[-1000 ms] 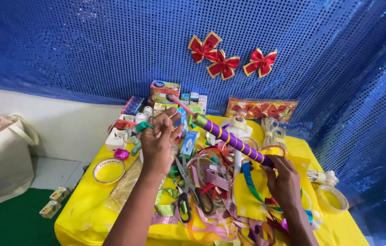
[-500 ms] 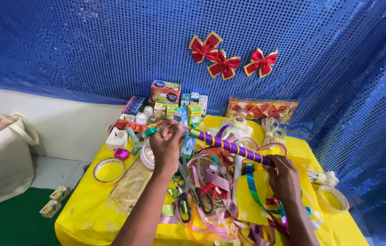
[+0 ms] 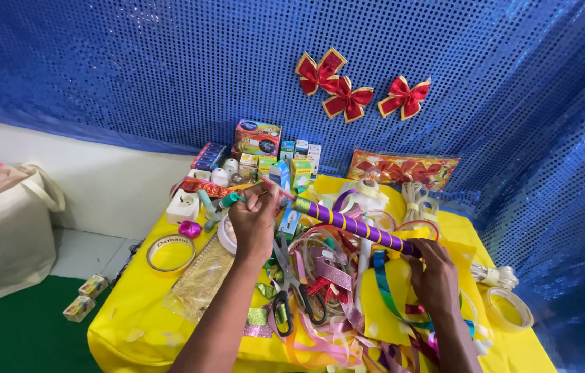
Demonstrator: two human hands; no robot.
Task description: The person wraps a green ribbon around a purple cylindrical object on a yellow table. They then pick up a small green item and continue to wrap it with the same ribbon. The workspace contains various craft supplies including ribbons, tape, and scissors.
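A purple stick wound with yellow ribbon (image 3: 351, 224) lies slanted above a yellow-covered desk (image 3: 133, 311), held at both ends. The left hand (image 3: 254, 220) is closed on its upper end, near a row of small boxes (image 3: 285, 162); the right hand (image 3: 434, 273) is closed on its lower end. Beneath lie tangled ribbons (image 3: 334, 276) and black-handled scissors (image 3: 292, 297). A tape ring (image 3: 170, 252) rests at the desk's left side. Three red bows (image 3: 351, 93) hang on the blue sequined backdrop (image 3: 99, 62)
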